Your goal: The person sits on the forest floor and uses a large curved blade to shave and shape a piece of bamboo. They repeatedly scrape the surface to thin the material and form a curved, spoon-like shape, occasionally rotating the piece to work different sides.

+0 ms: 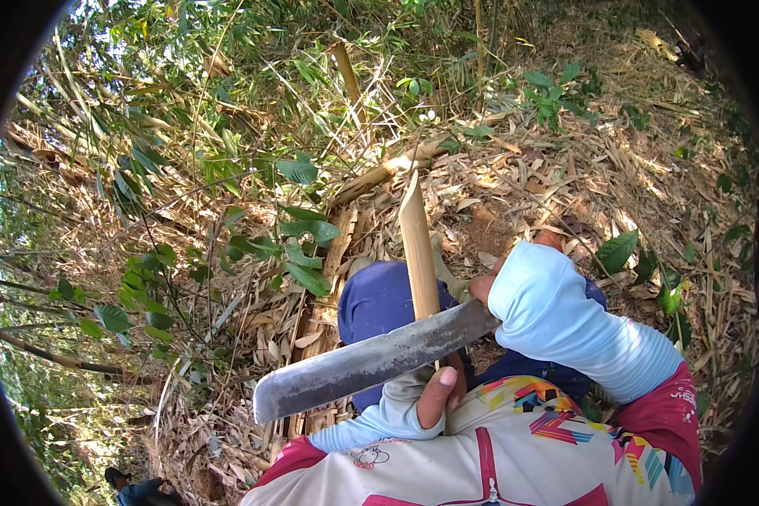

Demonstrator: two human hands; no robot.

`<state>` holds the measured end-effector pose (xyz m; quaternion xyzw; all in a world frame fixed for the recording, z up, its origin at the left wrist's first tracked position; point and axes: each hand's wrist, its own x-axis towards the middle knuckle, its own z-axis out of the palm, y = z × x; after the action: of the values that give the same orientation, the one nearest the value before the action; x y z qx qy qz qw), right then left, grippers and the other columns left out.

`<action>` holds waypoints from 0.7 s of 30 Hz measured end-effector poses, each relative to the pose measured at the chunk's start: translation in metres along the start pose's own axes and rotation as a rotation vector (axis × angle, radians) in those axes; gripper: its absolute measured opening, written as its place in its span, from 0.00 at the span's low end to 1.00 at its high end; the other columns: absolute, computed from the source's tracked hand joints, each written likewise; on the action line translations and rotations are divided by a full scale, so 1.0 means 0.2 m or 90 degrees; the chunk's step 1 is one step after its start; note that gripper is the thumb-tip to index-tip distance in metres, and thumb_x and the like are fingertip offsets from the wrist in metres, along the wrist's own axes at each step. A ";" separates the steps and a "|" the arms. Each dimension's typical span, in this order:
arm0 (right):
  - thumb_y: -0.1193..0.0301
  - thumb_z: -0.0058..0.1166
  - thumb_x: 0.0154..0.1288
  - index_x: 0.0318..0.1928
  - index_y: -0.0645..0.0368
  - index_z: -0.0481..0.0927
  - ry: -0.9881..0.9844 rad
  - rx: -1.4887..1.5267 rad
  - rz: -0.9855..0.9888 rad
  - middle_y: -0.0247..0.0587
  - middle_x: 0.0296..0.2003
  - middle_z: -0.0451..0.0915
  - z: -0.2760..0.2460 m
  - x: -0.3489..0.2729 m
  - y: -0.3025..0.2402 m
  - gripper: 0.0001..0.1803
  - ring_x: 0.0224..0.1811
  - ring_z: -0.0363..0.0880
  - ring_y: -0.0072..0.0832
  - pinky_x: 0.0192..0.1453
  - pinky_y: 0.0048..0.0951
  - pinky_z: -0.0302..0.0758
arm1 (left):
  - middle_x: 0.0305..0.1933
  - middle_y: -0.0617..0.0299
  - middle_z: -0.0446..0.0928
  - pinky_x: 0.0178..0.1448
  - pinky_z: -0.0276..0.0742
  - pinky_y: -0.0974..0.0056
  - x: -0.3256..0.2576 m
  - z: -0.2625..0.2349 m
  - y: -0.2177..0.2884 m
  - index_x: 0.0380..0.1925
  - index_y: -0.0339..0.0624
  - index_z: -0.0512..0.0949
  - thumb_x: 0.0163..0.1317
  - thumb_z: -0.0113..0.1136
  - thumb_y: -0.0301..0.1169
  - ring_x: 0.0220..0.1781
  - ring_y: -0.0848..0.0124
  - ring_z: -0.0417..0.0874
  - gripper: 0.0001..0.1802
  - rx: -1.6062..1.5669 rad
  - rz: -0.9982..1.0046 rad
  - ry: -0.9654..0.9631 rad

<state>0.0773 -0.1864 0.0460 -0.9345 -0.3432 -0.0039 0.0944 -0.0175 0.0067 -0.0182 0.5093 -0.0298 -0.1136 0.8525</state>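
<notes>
My right hand (482, 287), mostly covered by a pale blue sleeve, is closed round the handle end of a machete (354, 363). Its wide, dark-stained blade points left across my lap and crosses in front of a split piece of bamboo (419, 253). The bamboo stands roughly upright, with a slanted, pointed upper end. Below the blade, my left hand (440, 395) is closed round the lower part of the bamboo, with the thumb showing. The blade hides where it meets the bamboo, so I cannot tell whether it is cutting in.
My knee in dark blue cloth (375, 295) rises behind the blade. A cut bamboo length (388, 174) lies on dry leaves ahead. A thin stump (346, 72) stands farther off. Leafy saplings (304, 244) grow to the left. Dark blue clothing (139, 492) shows at lower left.
</notes>
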 end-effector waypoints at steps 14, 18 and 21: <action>0.63 0.68 0.43 0.36 0.51 0.82 -0.008 -0.083 0.171 0.42 0.27 0.81 -0.18 0.17 0.01 0.16 0.33 0.82 0.42 0.38 0.42 0.78 | 0.30 0.57 0.66 0.22 0.70 0.69 0.03 -0.02 -0.02 0.67 0.56 0.50 0.67 0.50 0.24 0.18 0.75 0.68 0.33 -0.019 0.125 -0.091; 0.64 0.67 0.49 0.39 0.51 0.82 -0.173 -0.052 0.275 0.40 0.33 0.84 -0.28 0.29 0.06 0.15 0.38 0.84 0.40 0.42 0.38 0.80 | 0.30 0.57 0.67 0.22 0.70 0.69 0.04 -0.02 -0.02 0.66 0.57 0.51 0.67 0.49 0.23 0.18 0.75 0.68 0.32 -0.006 0.125 -0.102; 0.69 0.65 0.52 0.46 0.54 0.81 -0.251 0.030 0.369 0.45 0.32 0.84 -0.26 0.47 0.28 0.18 0.35 0.84 0.40 0.39 0.35 0.80 | 0.31 0.57 0.67 0.23 0.70 0.68 0.04 -0.02 -0.02 0.66 0.59 0.51 0.67 0.49 0.23 0.18 0.75 0.67 0.31 0.017 0.131 -0.125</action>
<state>0.1874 -0.1768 0.0939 -0.9735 -0.0755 0.2113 0.0448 -0.0091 0.0071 -0.0243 0.5014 -0.1665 -0.0748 0.8457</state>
